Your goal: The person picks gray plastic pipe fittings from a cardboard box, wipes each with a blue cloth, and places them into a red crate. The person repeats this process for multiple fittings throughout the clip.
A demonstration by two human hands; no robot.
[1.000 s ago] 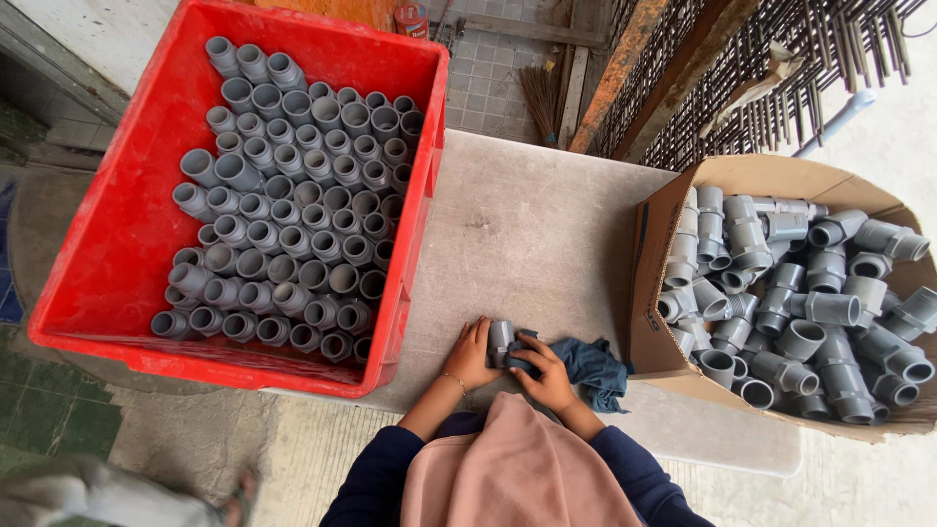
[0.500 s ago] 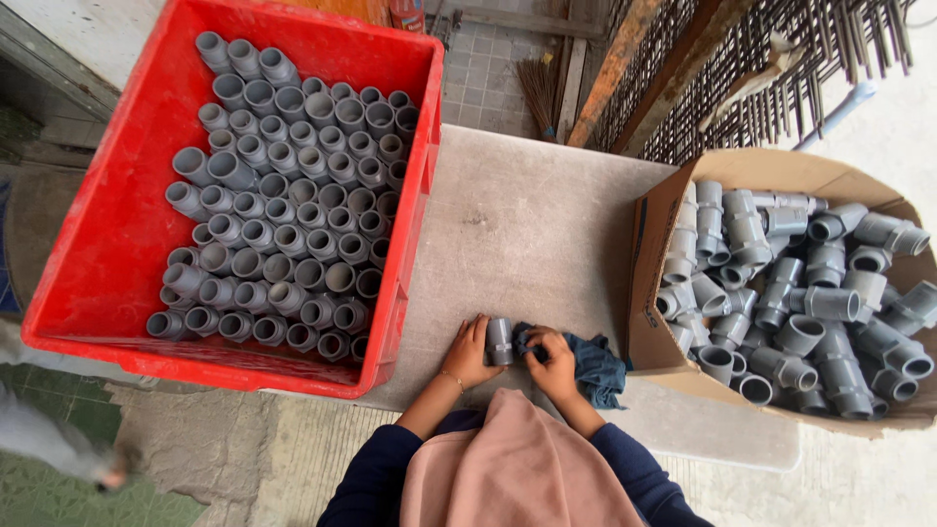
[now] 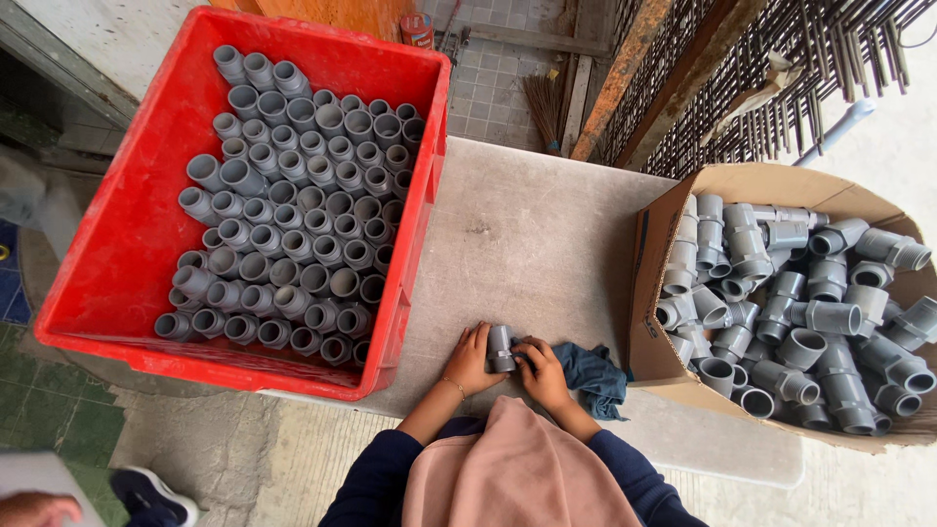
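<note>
Both of my hands hold one grey plastic pipe fitting (image 3: 501, 346) upright at the near edge of a grey table (image 3: 527, 234). My left hand (image 3: 471, 359) grips its left side and my right hand (image 3: 542, 373) grips its right side. A dark blue rag (image 3: 593, 376) lies just right of my right hand. A red crate (image 3: 137, 224) on my left holds several grey fittings standing in neat rows. On my right, an open cardboard box (image 3: 652, 293) is filled with loose grey fittings (image 3: 800, 293) lying at all angles.
Rusty steel mesh panels (image 3: 761, 68) and a rusty beam lean at the back right. A broom (image 3: 539, 102) rests on the tiled floor behind the table. Another person's hand (image 3: 34, 507) and a dark shoe (image 3: 146, 493) show at the bottom left.
My hands have stayed at the table's near edge and turned the fitting slightly between them. A person at the left has moved along the floor.
</note>
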